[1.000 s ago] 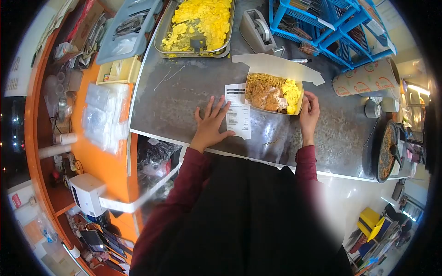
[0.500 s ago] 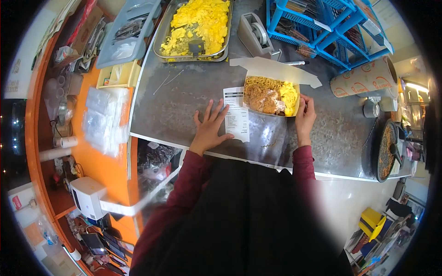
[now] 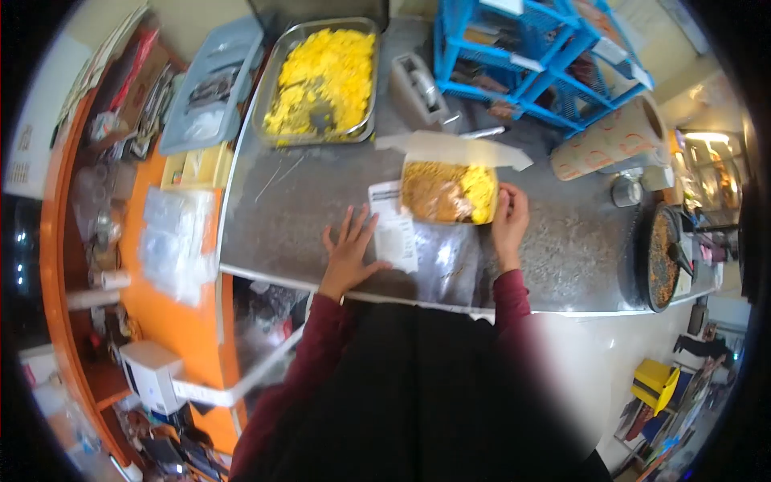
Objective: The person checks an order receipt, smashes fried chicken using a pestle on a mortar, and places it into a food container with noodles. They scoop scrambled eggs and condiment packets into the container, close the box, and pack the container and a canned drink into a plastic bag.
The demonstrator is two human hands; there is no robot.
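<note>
An opened paper box (image 3: 414, 214) on the metal counter (image 3: 578, 241) holds noodles, a brown fried piece and yellow scrambled egg (image 3: 479, 193). My right hand (image 3: 510, 221) is at the box's right side, thumb and fingers together at its edge. A printed receipt (image 3: 395, 237) lies just left of and below the box, its upper part close against it. My left hand (image 3: 349, 253) rests with fingers spread on the counter at the receipt's left edge, thumb over its lower part.
Behind stand a metal tray of scrambled egg (image 3: 325, 80), a tape dispenser (image 3: 422, 92), a pen (image 3: 484, 132) and blue baskets (image 3: 534, 68). A cardboard roll (image 3: 610, 140) and a round dark pan (image 3: 662, 257) are at right. Plastic bags (image 3: 173, 249) lie left.
The view has tilted up and shifted, so the counter's things appear lower and further left. Both hands keep nearly the same places beside the receipt and box.
</note>
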